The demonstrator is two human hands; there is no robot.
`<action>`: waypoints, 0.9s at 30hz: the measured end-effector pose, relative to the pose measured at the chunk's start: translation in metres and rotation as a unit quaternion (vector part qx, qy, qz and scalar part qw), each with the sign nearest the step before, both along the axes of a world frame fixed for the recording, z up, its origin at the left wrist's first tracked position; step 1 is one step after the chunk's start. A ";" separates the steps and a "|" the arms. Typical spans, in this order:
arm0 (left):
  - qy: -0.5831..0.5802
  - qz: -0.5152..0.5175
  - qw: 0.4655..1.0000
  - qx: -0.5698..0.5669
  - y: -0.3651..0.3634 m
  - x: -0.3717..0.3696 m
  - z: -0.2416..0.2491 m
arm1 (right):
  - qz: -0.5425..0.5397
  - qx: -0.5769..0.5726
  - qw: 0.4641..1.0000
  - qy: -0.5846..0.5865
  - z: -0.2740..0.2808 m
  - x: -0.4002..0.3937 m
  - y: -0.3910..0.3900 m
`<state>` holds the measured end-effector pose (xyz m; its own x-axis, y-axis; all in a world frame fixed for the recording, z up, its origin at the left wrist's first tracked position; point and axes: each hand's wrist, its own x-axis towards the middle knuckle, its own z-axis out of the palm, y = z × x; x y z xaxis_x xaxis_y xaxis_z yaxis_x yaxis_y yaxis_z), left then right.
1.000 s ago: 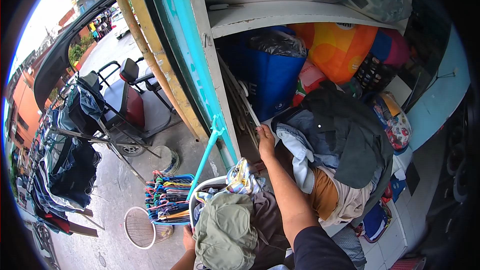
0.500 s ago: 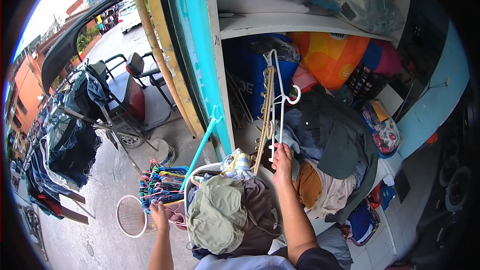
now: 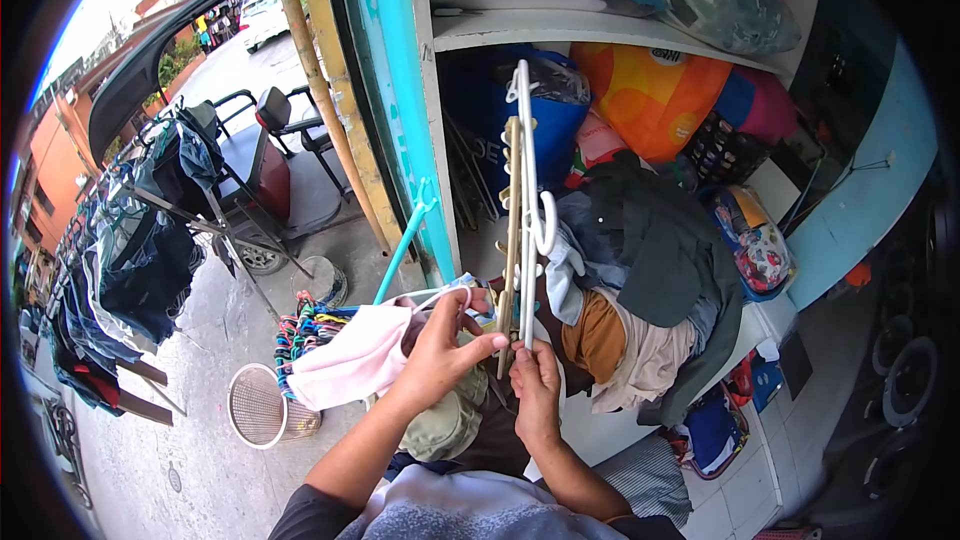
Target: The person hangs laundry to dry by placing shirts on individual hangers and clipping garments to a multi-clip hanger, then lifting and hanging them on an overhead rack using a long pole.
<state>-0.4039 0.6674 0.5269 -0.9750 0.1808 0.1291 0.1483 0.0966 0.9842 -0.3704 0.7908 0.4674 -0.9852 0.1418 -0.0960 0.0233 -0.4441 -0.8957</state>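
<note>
My left hand (image 3: 440, 355) is closed on a white clothes hanger with a pale pink garment (image 3: 350, 355) draped from it to the left. Its thumb points across at the hangers in my other hand. Closed around the lower end of a white clip hanger (image 3: 528, 170) is my right hand (image 3: 537, 385); beige clip hangers (image 3: 511, 210) stand upright alongside. Beneath both hands lie an olive-green garment (image 3: 445, 425) and dark brown cloth, partly hidden by my forearms. Several coloured hangers (image 3: 300, 340) hang bunched behind the pink garment.
A wire-mesh bin (image 3: 265, 405) stands on the concrete floor at left. Beyond it, jeans hang on a rack (image 3: 150, 260) near a parked vehicle. To the right, heaped clothes (image 3: 665, 260) lie under a white shelf (image 3: 600, 25) with stuffed bags. A turquoise post (image 3: 385, 90) rises ahead.
My left hand has come up and right from beside the coloured hangers, bringing the pink garment on its hanger. My right hand has moved slightly left and down, with the clip hangers turned more edge-on.
</note>
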 end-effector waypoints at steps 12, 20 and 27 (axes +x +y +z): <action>-0.182 -0.053 0.974 0.123 0.039 -0.027 -0.006 | -0.084 0.197 0.973 0.088 -0.043 -0.033 0.008; -0.256 0.081 0.947 0.175 0.022 -0.021 -0.006 | -0.115 -0.066 0.991 0.003 -0.050 -0.044 0.029; -0.103 0.107 0.962 0.229 -0.036 0.001 0.001 | -0.239 0.207 0.948 -0.020 -0.081 -0.049 0.092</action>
